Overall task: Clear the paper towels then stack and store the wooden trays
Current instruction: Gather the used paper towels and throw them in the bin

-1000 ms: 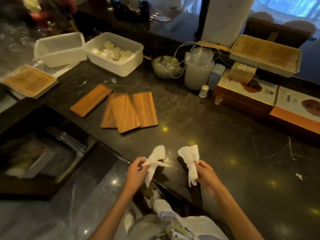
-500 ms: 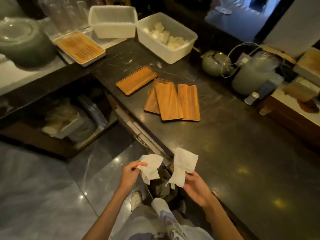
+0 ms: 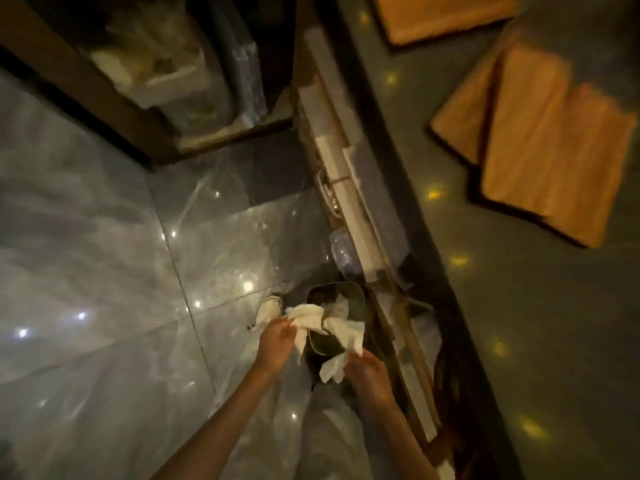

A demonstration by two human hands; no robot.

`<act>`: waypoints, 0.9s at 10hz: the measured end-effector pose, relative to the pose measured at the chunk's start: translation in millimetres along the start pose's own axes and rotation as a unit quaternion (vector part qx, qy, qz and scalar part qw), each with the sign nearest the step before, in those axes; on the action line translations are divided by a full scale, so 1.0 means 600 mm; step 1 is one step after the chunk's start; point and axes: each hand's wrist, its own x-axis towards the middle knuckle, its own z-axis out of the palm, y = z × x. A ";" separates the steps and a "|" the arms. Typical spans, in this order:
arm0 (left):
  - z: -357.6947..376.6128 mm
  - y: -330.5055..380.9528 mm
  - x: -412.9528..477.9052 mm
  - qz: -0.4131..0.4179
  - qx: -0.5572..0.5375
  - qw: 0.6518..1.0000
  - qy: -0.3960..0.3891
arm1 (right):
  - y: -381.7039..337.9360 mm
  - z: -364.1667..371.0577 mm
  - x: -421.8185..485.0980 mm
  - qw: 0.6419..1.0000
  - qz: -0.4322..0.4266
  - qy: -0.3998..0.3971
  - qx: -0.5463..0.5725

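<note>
left hand [image 3: 275, 342] and right hand [image 3: 367, 374] each pinch a paper towel [image 3: 308, 318] over the dark bin [image 3: 337, 320]. advise releasing both squarely above the opening. wooden trays [image 3: 540, 143] lie unstacked on the counter [image 3: 519, 323].

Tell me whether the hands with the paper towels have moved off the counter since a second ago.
Yes. Both the left hand and right hand have dropped below the counter edge, bringing the paper towels over the dark bin.

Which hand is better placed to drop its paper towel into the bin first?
Probably the right hand: its paper towel hangs directly over the dark bin. The left hand holds its towel at the bin's left rim.
</note>
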 end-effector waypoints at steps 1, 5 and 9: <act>0.046 -0.079 0.114 -0.017 0.019 0.999 -0.034 | 0.067 0.038 0.144 0.998 0.029 0.005 -0.056; 0.285 -0.259 0.432 -0.013 0.160 0.979 -0.125 | 0.139 0.097 0.587 0.971 -0.003 0.069 -0.230; 0.398 -0.335 0.568 0.042 0.338 0.929 -0.148 | 0.246 0.061 0.739 0.914 0.038 -0.010 -0.403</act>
